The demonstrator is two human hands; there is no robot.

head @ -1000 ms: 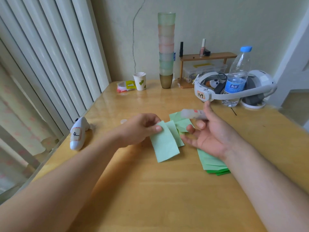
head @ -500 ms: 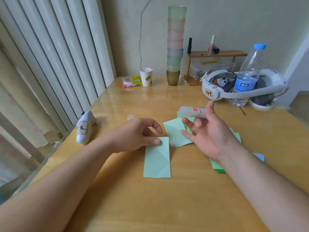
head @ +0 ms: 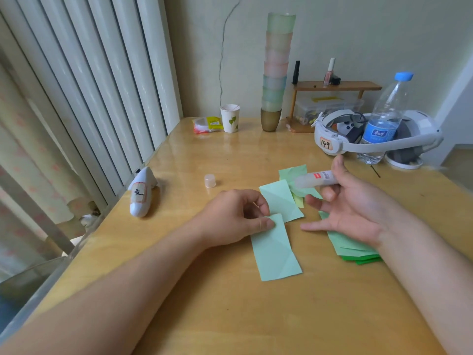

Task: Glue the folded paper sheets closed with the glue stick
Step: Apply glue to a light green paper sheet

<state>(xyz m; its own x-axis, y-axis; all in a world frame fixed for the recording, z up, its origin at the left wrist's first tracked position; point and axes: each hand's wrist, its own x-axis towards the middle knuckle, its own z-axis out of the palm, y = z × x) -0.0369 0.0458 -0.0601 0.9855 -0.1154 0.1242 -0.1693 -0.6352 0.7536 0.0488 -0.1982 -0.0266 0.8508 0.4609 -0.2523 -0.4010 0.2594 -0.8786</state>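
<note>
Nearest sheet: a folded pale green paper sheet (head: 276, 249) lies flat on the wooden table (head: 230, 316), just below the centre of the frame, creases showing.
Left hand: the left hand (head: 235, 219), left of centre, pinches the sheet's upper corner between thumb and curled fingers.
Right hand: the right hand (head: 350, 206), right of centre, is palm up; thumb and forefinger grip the glue stick (head: 316, 179), the other fingers spread loosely.
Glue stick: uncapped, lying sideways in the air, tip toward the left, above the paper.
Second sheet: another folded green sheet (head: 281, 201) lies just beyond the first, between the two hands.
Stack: a pile of green paper (head: 353, 252) lies under the right wrist, darker sheets at the bottom.
Cap: the clear glue cap (head: 210, 180) stands alone on the table, left of centre.
Left edge: a white controller (head: 142, 194) lies near the table's edge.
Far right: a white headset (head: 378, 139) with a water bottle (head: 384, 119) standing inside its band.
Far centre: a paper cup (head: 229, 117) and a tall stack of tinted cups (head: 275, 70) by the wall.
</note>
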